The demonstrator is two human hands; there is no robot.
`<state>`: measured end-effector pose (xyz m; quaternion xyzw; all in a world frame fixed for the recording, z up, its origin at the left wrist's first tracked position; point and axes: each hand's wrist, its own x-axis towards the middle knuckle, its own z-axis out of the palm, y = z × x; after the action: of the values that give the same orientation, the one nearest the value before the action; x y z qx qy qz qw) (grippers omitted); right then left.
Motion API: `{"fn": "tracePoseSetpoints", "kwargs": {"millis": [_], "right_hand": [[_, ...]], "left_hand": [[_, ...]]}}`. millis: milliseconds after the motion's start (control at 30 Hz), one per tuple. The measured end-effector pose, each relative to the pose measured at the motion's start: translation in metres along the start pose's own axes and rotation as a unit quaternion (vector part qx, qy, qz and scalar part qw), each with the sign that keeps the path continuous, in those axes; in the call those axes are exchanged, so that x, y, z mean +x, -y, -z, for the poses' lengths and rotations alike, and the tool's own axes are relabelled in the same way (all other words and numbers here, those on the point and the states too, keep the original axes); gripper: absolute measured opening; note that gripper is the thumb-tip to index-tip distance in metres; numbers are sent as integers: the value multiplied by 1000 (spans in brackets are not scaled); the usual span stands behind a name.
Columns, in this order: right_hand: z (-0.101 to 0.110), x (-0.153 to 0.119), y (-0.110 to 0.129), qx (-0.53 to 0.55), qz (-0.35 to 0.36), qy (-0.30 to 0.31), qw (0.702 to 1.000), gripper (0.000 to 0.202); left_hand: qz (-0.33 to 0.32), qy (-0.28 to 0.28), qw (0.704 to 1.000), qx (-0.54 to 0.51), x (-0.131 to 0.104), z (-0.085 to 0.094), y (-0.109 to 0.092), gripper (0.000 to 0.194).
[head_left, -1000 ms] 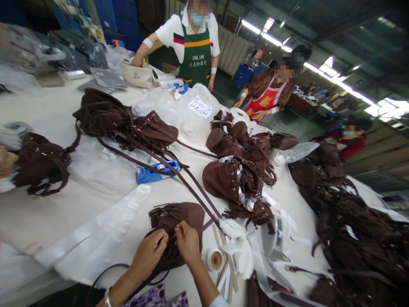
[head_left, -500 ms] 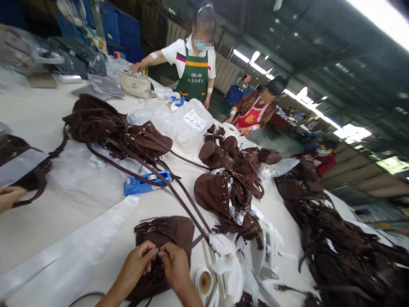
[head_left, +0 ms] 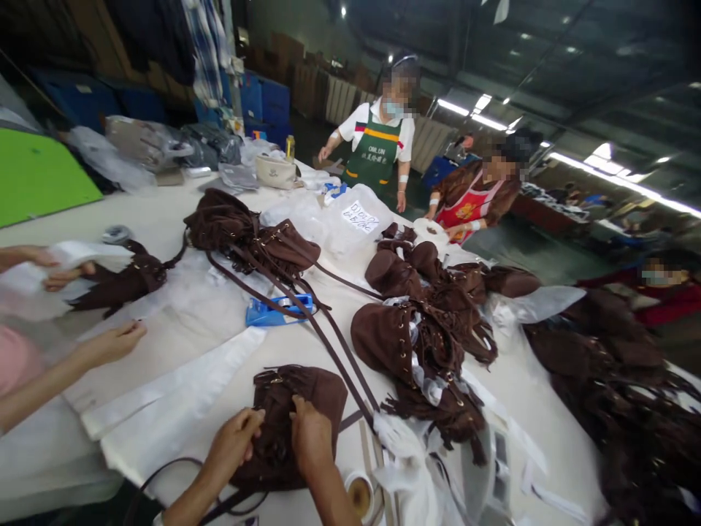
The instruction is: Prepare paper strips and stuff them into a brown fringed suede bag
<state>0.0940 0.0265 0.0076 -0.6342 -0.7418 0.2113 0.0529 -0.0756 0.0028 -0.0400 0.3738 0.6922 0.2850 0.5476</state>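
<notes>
A dark brown fringed bag lies in front of me near the table's edge. Over its left side my left hand is closed, thumb against the curled fingers. On the bag's right part rests my right hand, its fingers bent and pressed together. A gap separates the two hands above the fringe. Whatever is between the fingers of either hand is too small or hidden to make out. A thin dark strap loops out to the left of the bag.
Another person's hands and white paper are at left. A blue tape dispenser, brown bags, a tape roll and a labelled plastic bag lie around. A co-worker in a green apron stands across.
My hands have moved apart over the bag; before, their fingertips met at its middle. The view has swung left, showing more of the neighbour's arms. The green-aproned co-worker's hand has left the cream pouch.
</notes>
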Motion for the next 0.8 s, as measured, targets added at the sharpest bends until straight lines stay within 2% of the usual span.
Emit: {"fn": "tracePoseSetpoints", "kwargs": {"millis": [100, 233, 333, 433, 533, 633, 700, 800], "right_hand": [[-3, -3, -5, -25, 17, 16, 999, 42], [-1, -3, -11, 7, 50, 33, 998, 41], [5, 3, -14, 41, 48, 36, 997, 40], [7, 14, -15, 80, 25, 4, 996, 46], [4, 23, -15, 115, -13, -44, 992, 49], [0, 29, -13, 175, 35, -55, 982, 47], [1, 34, -11, 234, 69, -31, 969, 45], [7, 41, -7, 320, 25, 59, 945, 43]], "left_hand": [[-36, -57, 997, -34, 13, -16, -14, 47], [-54, -103, 991, -66, 34, -38, -30, 33], [-58, -118, 988, -87, 39, -44, -33, 25], [-61, -95, 985, -128, 30, -40, -33, 28], [-58, -45, 981, -179, 16, -31, -35, 34], [-41, 25, 968, -246, 8, -23, -38, 34], [-36, 53, 960, -273, 8, -19, -39, 32], [-48, 61, 964, -256, 15, -16, -38, 33]]}}
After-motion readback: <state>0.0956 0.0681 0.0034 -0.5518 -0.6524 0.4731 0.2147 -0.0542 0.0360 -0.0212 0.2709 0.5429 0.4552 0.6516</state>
